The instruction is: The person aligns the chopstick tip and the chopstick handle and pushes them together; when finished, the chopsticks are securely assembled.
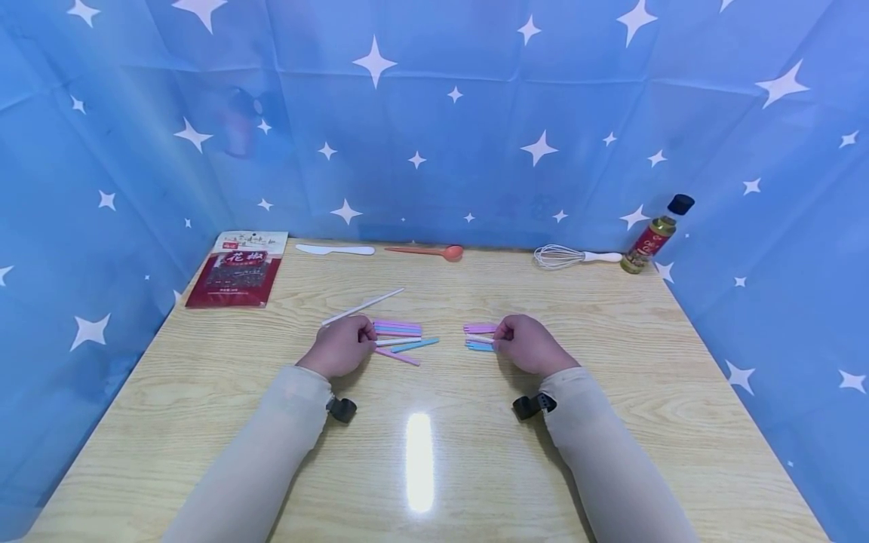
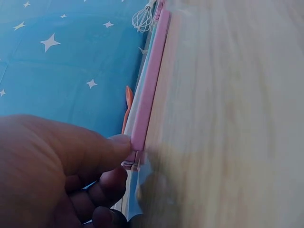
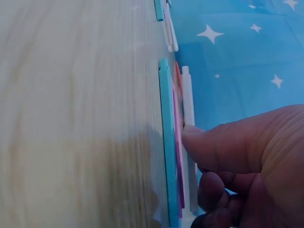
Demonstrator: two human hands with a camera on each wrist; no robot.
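Slim pink, blue and white plastic sticks lie in two groups on the table. My left hand (image 1: 342, 347) is at the left group, beside the pink and blue sticks (image 1: 397, 328). In the left wrist view, its thumb and curled fingers pinch the near end of a pink stick (image 2: 151, 85). On the right, my right hand (image 1: 529, 345) pinches a white stick (image 3: 188, 102) between thumb and fingers. A turquoise stick (image 3: 167, 142) and a thin pink one lie alongside it. The palm hides part of the right group in the head view.
A long white stick (image 1: 363, 306) lies slantwise behind the left hand. Along the back edge are a red spice packet (image 1: 237, 271), a white knife (image 1: 336, 250), an orange spoon (image 1: 451, 253), a whisk (image 1: 560, 256) and an oil bottle (image 1: 652, 240). Behind hangs a blue star curtain (image 1: 434, 113).
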